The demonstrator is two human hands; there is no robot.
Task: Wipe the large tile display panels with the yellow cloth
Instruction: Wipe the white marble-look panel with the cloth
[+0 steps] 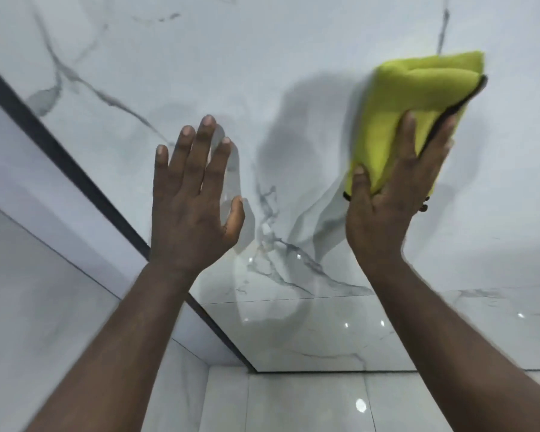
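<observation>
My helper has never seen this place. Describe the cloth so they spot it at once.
Look at the large marble-veined panel. At its upper right, the right hand presses a folded cloth. It alone is bright yellow, with a dark edge.

Views: I work from a single head camera, wide-angle.
Position: it sits above and behind both forearms, which enter from the two lower corners.
Facing: forward and slightly down at the tile panel (262, 57). The view is tilted, so the dark frame strip (60, 151) runs diagonally.
Nearness: close, with the panel filling most of my frame.
Centre: left hand (194, 194) and right hand (390, 198) at mid-height.
Lower edge: a strip of glossy floor (293, 400).
Edges: lines bend with lens distortion.
</observation>
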